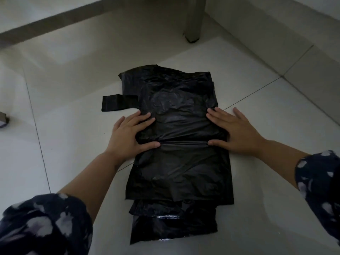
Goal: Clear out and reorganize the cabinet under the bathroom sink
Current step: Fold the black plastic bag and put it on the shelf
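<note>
A stack of flattened black plastic bags (176, 162) lies on the pale tiled floor (73, 126), long side running away from me. One handle strip sticks out at the far left of the stack. My left hand (128, 135) lies flat on the stack's left edge, fingers straight, thumb pressing a crease across the middle. My right hand (233, 131) presses flat on the right edge at the same height, its thumb on the crease too. Both forearms come in from the bottom corners in dark patterned sleeves.
A grey furniture leg (193, 24) stands on the floor beyond the bags. A low ledge or wall base (276, 43) runs along the right. A small dark object (3, 120) shows at the left edge.
</note>
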Motion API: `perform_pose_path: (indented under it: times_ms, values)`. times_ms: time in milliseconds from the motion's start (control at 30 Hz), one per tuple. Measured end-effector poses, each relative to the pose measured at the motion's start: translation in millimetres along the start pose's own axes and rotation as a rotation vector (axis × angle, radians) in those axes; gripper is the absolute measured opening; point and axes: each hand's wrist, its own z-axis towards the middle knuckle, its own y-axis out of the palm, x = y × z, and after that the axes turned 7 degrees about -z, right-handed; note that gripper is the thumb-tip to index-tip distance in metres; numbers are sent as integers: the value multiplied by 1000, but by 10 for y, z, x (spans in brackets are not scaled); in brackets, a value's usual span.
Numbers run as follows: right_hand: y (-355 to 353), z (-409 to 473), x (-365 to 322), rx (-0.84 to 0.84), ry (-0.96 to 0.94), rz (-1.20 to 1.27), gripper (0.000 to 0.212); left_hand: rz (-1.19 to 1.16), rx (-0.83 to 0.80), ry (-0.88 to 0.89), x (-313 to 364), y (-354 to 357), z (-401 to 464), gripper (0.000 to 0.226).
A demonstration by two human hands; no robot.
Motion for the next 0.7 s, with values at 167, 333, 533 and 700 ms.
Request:
perform_pose_path:
  times_ms: [167, 333, 533, 700]
  values:
    - [68, -140, -156, 178, 76, 97, 70, -61, 81, -12, 77, 68, -133, 65]
    - [107, -225, -285, 384, 76, 163, 37, -220, 168, -15, 100, 82, -325, 31]
    - [-719, -38, -534, 498, 246, 831, 34, -645, 424, -178, 549, -407, -271, 23]
    - [-1504, 111, -628, 666, 183, 789, 41, -534, 635, 5, 968, -999, -32, 16]
